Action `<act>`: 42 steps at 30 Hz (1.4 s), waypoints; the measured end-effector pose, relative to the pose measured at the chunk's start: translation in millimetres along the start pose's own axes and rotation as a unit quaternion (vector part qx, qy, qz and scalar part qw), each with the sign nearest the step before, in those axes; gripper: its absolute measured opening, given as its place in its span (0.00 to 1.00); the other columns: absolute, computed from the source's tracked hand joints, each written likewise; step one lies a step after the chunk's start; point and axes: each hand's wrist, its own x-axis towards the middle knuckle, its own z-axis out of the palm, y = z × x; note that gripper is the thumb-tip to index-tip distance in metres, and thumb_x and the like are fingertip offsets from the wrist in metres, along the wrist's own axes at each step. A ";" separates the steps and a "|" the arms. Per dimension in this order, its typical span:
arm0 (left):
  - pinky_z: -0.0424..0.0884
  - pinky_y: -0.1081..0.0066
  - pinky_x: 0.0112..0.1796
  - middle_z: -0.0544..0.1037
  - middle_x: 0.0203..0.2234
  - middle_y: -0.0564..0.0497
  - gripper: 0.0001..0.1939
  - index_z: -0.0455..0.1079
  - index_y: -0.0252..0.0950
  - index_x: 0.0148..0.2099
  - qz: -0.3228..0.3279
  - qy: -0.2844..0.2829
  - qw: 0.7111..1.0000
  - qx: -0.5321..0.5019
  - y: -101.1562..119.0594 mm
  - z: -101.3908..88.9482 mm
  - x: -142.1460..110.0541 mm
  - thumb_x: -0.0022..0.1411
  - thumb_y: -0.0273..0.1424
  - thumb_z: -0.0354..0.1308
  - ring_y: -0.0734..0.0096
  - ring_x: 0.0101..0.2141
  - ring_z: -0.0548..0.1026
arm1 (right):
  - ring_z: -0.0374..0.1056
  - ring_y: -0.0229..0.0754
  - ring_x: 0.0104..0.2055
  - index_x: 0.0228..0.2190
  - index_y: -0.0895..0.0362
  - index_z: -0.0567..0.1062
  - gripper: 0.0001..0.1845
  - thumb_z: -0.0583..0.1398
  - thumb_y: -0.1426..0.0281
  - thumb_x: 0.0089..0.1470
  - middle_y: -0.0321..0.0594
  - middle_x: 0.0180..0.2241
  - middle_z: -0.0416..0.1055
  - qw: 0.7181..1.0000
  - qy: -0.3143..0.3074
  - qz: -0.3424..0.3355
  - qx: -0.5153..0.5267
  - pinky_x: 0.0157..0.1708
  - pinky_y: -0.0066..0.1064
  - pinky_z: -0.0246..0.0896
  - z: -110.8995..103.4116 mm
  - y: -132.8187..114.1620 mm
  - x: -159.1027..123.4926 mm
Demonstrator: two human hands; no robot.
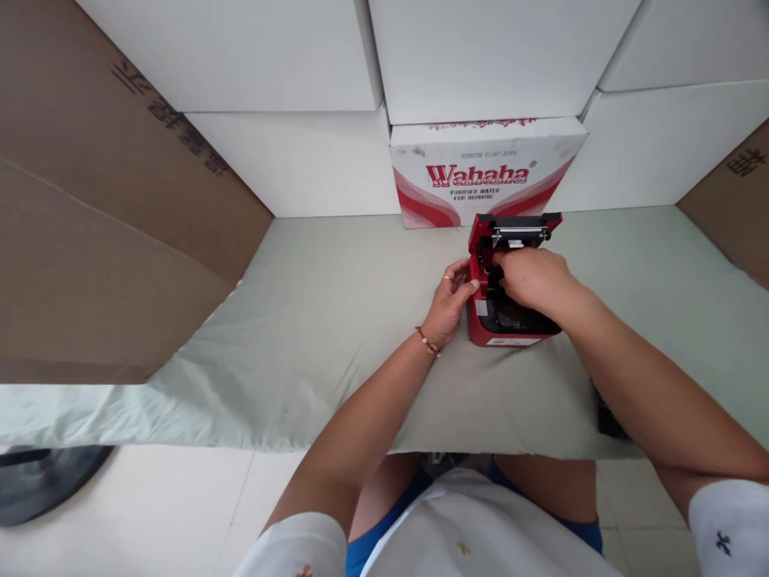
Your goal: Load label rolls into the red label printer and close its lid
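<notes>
Gripping the open red machine (510, 319), right of the frame's centre on the tabletop (336, 304), with the left hand (448, 308); reaching inside with the right hand (534, 278) (fingers too hidden to call open or closed).

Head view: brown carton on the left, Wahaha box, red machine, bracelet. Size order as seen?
1. Brown carton
2. Wahaha box and red machine: too close to rank; box looks wider, machine taller
3. Bracelet
</notes>
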 end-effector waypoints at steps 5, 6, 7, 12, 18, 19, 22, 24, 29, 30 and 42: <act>0.61 0.51 0.70 0.75 0.63 0.44 0.31 0.68 0.43 0.60 0.006 -0.002 1.000 0.018 1.2 0.9 -2.4 0.60 0.48 0.72 0.54 0.67 0.71 | 0.80 0.62 0.50 0.59 0.53 0.77 0.24 0.61 0.69 0.63 0.55 0.50 0.83 1.000 0.001 -0.017 0.013 0.40 0.43 0.69 -0.4 4.1 0.5; 0.61 0.51 0.70 0.75 0.64 0.44 0.31 0.68 0.43 0.60 0.010 0.001 1.000 0.025 1.9 1.5 -3.6 0.61 0.49 0.71 0.54 0.67 0.71 | 0.80 0.60 0.49 0.61 0.53 0.76 0.25 0.61 0.67 0.63 0.52 0.48 0.84 0.999 0.005 -0.027 0.042 0.40 0.42 0.69 -0.4 8.4 -4.1; 0.61 0.51 0.70 0.74 0.64 0.43 0.31 0.67 0.43 0.59 0.014 0.005 0.999 0.034 2.8 2.3 -4.9 0.62 0.49 0.71 0.53 0.67 0.71 | 0.80 0.57 0.47 0.61 0.52 0.76 0.25 0.61 0.65 0.64 0.48 0.46 0.85 0.995 0.012 -0.041 0.087 0.40 0.42 0.70 0.1 13.6 -11.2; 0.64 0.52 0.68 0.73 0.62 0.41 0.28 0.65 0.41 0.58 0.035 0.054 0.991 0.118 6.4 6.8 -11.9 0.65 0.51 0.67 0.55 0.65 0.72 | 0.79 0.48 0.42 0.49 0.51 0.82 0.14 0.59 0.61 0.70 0.42 0.45 0.84 0.924 0.173 -0.156 0.303 0.45 0.41 0.73 18.1 39.1 -73.6; 0.69 0.52 0.62 0.73 0.53 0.43 0.17 0.69 0.42 0.53 0.207 0.170 0.913 0.309 17.8 14.5 -31.7 0.74 0.49 0.55 0.57 0.58 0.73 | 0.75 0.52 0.60 0.55 0.48 0.82 0.16 0.63 0.70 0.68 0.43 0.59 0.80 0.876 0.286 -0.250 0.297 0.60 0.51 0.72 59.9 42.6 -117.7; 0.68 0.51 0.63 0.74 0.52 0.43 0.15 0.70 0.43 0.52 0.252 0.160 0.892 0.340 21.3 16.4 -37.4 0.76 0.46 0.54 0.57 0.58 0.73 | 0.74 0.53 0.62 0.57 0.46 0.81 0.18 0.63 0.71 0.68 0.42 0.61 0.79 0.876 0.289 -0.249 0.295 0.62 0.54 0.70 65.0 42.7 -117.5; 0.68 0.49 0.62 0.77 0.50 0.46 0.10 0.72 0.45 0.54 0.382 0.060 0.819 0.423 29.3 22.7 -54.7 0.75 0.38 0.55 0.56 0.59 0.73 | 0.71 0.54 0.67 0.60 0.44 0.79 0.21 0.63 0.69 0.68 0.41 0.63 0.77 0.874 0.283 -0.250 0.305 0.65 0.57 0.69 74.4 45.4 -111.5; 0.68 0.51 0.60 0.79 0.47 0.48 0.12 0.74 0.46 0.55 0.447 -0.018 0.771 0.453 30.0 26.1 -63.2 0.71 0.34 0.59 0.56 0.57 0.75 | 0.70 0.54 0.67 0.60 0.44 0.79 0.21 0.63 0.68 0.68 0.41 0.63 0.77 0.870 0.278 -0.258 0.316 0.65 0.57 0.69 77.0 48.6 -107.0; 0.64 0.54 0.57 0.83 0.41 0.51 0.17 0.76 0.47 0.56 0.460 -0.108 0.729 0.495 24.0 30.2 -67.9 0.65 0.28 0.63 0.59 0.48 0.79 | 0.71 0.53 0.66 0.55 0.46 0.82 0.16 0.63 0.68 0.68 0.41 0.61 0.79 0.856 0.262 -0.291 0.338 0.65 0.54 0.69 68.8 56.4 -103.1; 0.64 0.54 0.57 0.83 0.41 0.51 0.18 0.76 0.47 0.56 0.459 -0.109 0.723 0.505 23.9 31.0 -67.4 0.65 0.28 0.62 0.59 0.47 0.79 | 0.72 0.52 0.66 0.53 0.46 0.83 0.15 0.63 0.68 0.68 0.41 0.60 0.80 0.852 0.257 -0.294 0.349 0.65 0.53 0.69 63.4 58.0 -102.5; 0.64 0.56 0.56 0.83 0.39 0.51 0.22 0.73 0.48 0.59 0.481 -0.090 0.699 0.521 25.1 35.8 -68.0 0.65 0.27 0.62 0.60 0.45 0.80 | 0.67 0.51 0.70 0.71 0.47 0.65 0.32 0.51 0.51 0.73 0.44 0.69 0.70 0.850 0.314 -0.054 0.419 0.69 0.51 0.63 19.4 72.9 -2.9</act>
